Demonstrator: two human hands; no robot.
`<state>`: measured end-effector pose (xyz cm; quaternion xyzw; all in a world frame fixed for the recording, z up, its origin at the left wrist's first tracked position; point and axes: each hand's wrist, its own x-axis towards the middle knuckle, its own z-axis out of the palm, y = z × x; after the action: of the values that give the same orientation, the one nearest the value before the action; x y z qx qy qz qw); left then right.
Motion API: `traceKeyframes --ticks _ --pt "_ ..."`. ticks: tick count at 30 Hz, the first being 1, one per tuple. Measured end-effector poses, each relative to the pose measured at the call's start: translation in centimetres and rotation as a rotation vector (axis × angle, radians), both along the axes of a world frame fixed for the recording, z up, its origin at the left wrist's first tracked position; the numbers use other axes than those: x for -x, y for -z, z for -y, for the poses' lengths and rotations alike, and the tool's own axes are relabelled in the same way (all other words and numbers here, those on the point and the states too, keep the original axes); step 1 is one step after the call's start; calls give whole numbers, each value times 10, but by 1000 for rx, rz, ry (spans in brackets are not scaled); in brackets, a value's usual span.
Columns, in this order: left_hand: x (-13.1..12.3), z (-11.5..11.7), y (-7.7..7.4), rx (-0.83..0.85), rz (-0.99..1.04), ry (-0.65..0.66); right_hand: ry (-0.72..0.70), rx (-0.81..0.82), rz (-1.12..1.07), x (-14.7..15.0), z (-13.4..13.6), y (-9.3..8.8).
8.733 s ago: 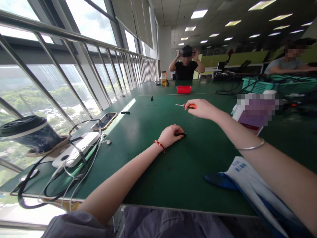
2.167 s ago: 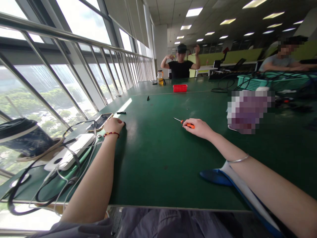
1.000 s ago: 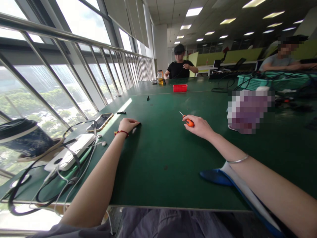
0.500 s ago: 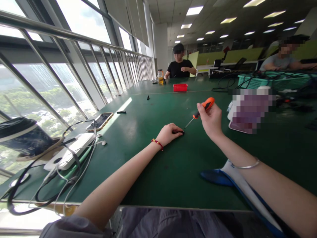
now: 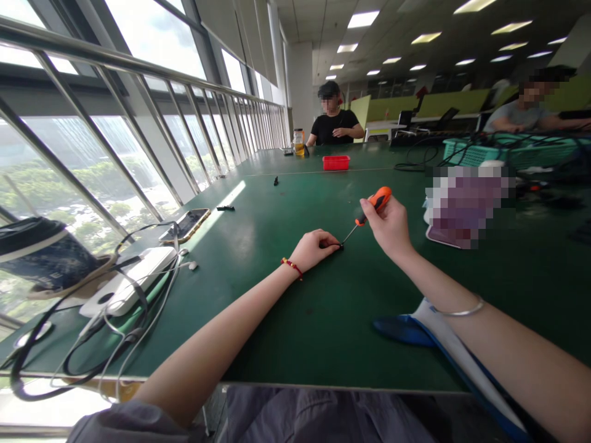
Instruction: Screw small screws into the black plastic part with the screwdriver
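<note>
A small black part (image 5: 339, 246) is almost wholly covered by the fingers of the left hand (image 5: 315, 247), so its shape cannot be made out. Whether it is touched by the tip of the screwdriver (image 5: 372, 208) cannot be told. Part of the orange handle is hidden inside the closed right hand (image 5: 391, 224). An object beyond that hand is masked by a pixelated patch (image 5: 466, 206). A white and blue glove (image 5: 455, 344) is cut off at the bottom right edge. A small black piece (image 5: 226, 208) farther off is too small to be identified.
</note>
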<state>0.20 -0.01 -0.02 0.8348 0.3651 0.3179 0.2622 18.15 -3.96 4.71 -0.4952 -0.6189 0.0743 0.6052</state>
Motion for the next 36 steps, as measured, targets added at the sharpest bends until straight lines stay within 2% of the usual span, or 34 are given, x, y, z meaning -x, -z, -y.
traceKeyframes --ticks 6,12,29,36 --pt "0 -3 -2 103 49 24 -17 3 -2 0 -3 -2" --pt "-2 -4 -7 198 50 57 55 -41 -32 -1 -10 -7" --pt "-1 -5 -4 166 63 84 33 0 2 1 -4 -5" --pt "-1 -6 -1 112 50 57 20 60 7 6 -12 -17"
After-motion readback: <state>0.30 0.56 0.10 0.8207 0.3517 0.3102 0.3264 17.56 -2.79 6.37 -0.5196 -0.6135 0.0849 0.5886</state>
